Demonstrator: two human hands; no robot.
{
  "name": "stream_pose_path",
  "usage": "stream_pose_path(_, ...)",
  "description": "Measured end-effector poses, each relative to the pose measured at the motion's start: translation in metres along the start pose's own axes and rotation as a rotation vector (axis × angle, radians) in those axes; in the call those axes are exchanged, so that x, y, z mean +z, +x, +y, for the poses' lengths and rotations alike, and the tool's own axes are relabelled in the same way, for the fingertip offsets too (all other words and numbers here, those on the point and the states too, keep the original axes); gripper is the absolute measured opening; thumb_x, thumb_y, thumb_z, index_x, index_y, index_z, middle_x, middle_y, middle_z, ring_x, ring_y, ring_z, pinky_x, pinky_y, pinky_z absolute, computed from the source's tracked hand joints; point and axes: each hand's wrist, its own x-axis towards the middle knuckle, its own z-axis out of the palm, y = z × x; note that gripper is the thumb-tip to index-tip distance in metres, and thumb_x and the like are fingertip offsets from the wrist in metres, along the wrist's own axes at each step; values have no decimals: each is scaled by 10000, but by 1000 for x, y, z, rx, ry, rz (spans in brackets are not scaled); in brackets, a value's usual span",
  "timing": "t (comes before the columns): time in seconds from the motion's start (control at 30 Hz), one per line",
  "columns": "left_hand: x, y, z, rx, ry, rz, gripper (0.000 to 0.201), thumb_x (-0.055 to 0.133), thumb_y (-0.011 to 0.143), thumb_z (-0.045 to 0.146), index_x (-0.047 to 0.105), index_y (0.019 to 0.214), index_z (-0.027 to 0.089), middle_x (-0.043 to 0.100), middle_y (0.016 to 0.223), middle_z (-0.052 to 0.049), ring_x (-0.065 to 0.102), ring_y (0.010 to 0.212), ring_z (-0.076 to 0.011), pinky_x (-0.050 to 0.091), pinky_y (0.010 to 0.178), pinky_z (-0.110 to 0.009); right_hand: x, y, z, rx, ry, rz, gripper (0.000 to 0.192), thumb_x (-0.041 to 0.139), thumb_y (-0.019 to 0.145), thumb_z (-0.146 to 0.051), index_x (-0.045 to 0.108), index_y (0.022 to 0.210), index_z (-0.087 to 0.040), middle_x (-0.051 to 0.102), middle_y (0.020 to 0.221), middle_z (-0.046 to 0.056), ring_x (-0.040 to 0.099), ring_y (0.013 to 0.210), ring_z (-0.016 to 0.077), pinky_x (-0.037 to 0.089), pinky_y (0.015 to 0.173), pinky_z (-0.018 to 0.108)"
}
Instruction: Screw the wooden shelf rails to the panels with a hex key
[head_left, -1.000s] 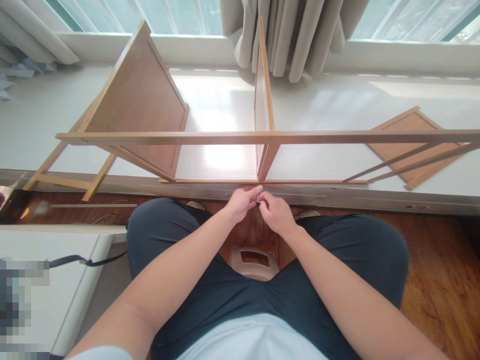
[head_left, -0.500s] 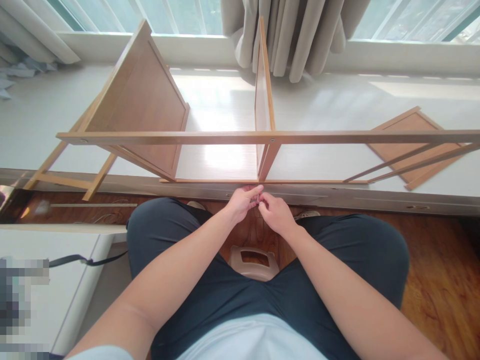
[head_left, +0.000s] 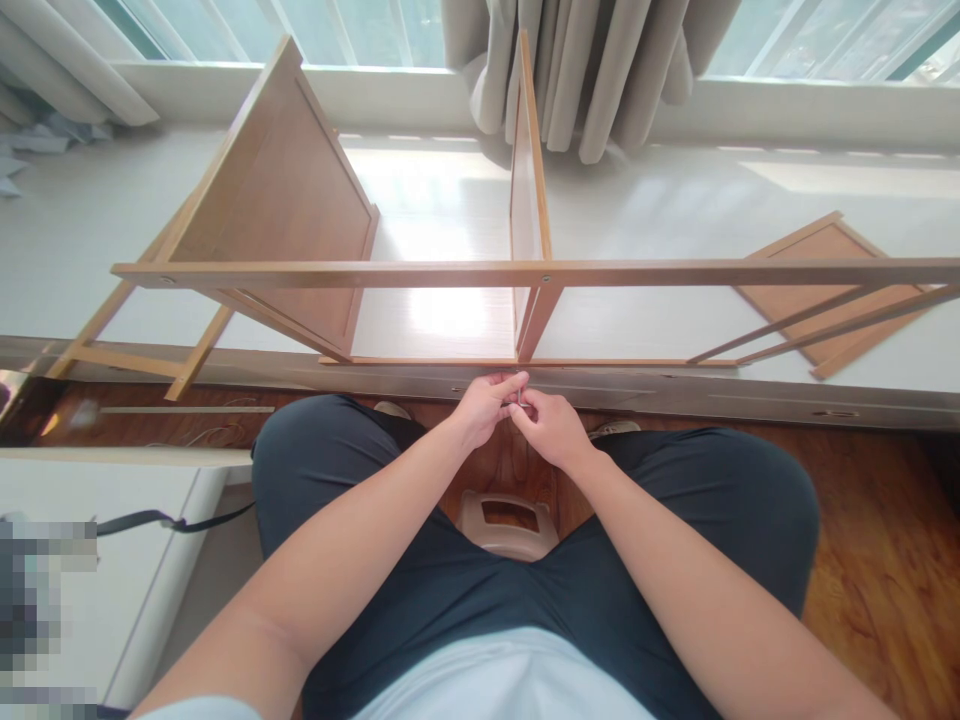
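My left hand (head_left: 482,408) and my right hand (head_left: 553,425) meet just below the lower rail of a wooden frame. Between their fingertips is a small, thin, bent metal piece that looks like a hex key (head_left: 520,397); much of it is hidden by the fingers. Both hands are closed in a pinch around it. Just above them rises the upright middle panel (head_left: 530,170), joined to the long upper rail (head_left: 360,275) by a screw (head_left: 546,280). A larger wooden panel (head_left: 277,200) stands tilted at the frame's left end.
The frame rests on a white window ledge (head_left: 637,220). A loose square panel (head_left: 832,270) lies on the right, and slatted wooden pieces (head_left: 135,362) jut out at the left. Grey curtains (head_left: 570,70) hang behind. Between my knees stands a beige stool (head_left: 508,540).
My right fingers have shifted on the hex key, the thumb now extended toward my left hand, and more of the metal shows. The left hand and the frame stay put.
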Motion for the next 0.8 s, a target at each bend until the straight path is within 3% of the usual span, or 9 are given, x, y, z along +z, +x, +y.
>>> stream_pose_path(0.27, -3, -1, -3, -17, 10, -4, 461, 966, 657, 491, 745, 826, 123, 625, 636, -9, 613, 617, -129, 506, 678, -282, 2, 1, 2, 3, 60, 34, 325, 555, 956, -384, 500, 672, -234, 594, 621, -14, 504, 591, 158, 317, 623, 286)
stream_pose_path(0.8, -4, 5, -1, 8, -23, -5, 401, 956, 697, 424, 740, 805, 103, 654, 705, -39, 599, 648, -132, 495, 667, -288, 1, 0, 0, 20, 148, 75, 232, 640, 901, -420, 532, 790, -247, 624, 674, -28, 563, 633, 171, 340, 642, 278)
